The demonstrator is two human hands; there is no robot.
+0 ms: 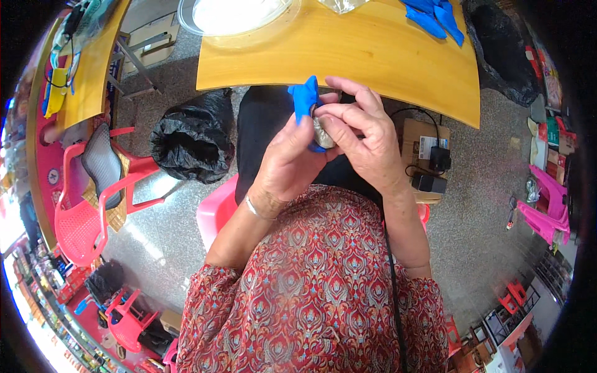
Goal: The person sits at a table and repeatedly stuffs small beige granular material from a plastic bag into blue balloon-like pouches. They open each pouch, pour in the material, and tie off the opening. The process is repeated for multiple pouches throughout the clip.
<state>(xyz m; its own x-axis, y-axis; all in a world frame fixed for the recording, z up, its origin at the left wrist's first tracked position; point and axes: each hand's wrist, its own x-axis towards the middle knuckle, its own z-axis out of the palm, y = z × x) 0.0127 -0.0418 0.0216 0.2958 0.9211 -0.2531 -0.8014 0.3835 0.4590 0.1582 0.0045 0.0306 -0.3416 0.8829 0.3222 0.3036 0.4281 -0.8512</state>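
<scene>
In front of my lap, my left hand (287, 155) is closed around a small blue soft piece (303, 98) with pointed ends sticking up. A greyish, slightly shiny lump (323, 135) sits against the blue piece, and more blue shows beneath it. My right hand (364, 127) meets it from the other side, with thumb and index finger pressed on the lump and the other fingers loosely curled. Whether the lump lies inside the blue piece or only against it, I cannot tell.
Ahead is a yellow wooden table (348, 59) with a clear round tub (283, 13) of white contents and several blue pieces (432, 17). A black bag (193, 140) stands open on the floor at left, near a pink chair (81, 227). Black adapters (439, 158) rest on cardboard at right.
</scene>
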